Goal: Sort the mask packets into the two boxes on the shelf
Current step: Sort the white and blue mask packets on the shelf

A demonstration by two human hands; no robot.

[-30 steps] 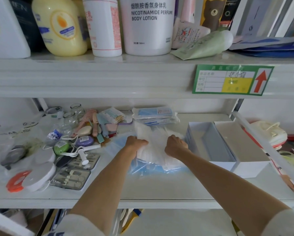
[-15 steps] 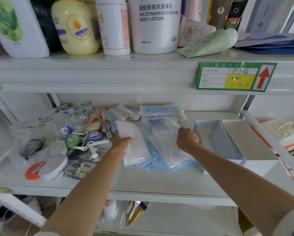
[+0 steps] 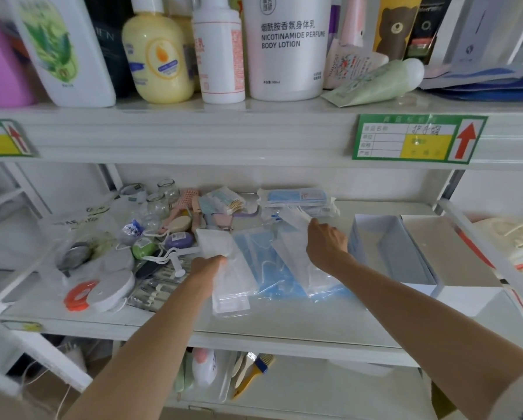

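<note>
On the middle shelf lies a pile of mask packets, with blue ones (image 3: pixel 264 268) showing between my hands. My left hand (image 3: pixel 207 268) grips a white mask packet (image 3: pixel 224 268) at the pile's left side. My right hand (image 3: pixel 325 244) pinches another white mask packet (image 3: pixel 293 237) by its upper edge, lifted a little over the pile. More packed blue masks (image 3: pixel 296 198) lie at the back. Two open boxes stand to the right: a bluish one (image 3: pixel 372 234) beside my right hand and a white one (image 3: pixel 454 268) beyond it. Both look empty inside.
Left of the pile lie small jars (image 3: pixel 158 201), soaps, a manicure set (image 3: pixel 157 286) and round tins (image 3: pixel 114 289). Lotion bottles (image 3: pixel 286 47) fill the shelf above, which has a green label (image 3: pixel 418 137) on its edge. A brush (image 3: pixel 254 374) lies on the shelf below.
My hands have drawn apart, each pulling a white packet off the pile. The right hand has lifted its packet up and back, and the blue packets underneath now show.
</note>
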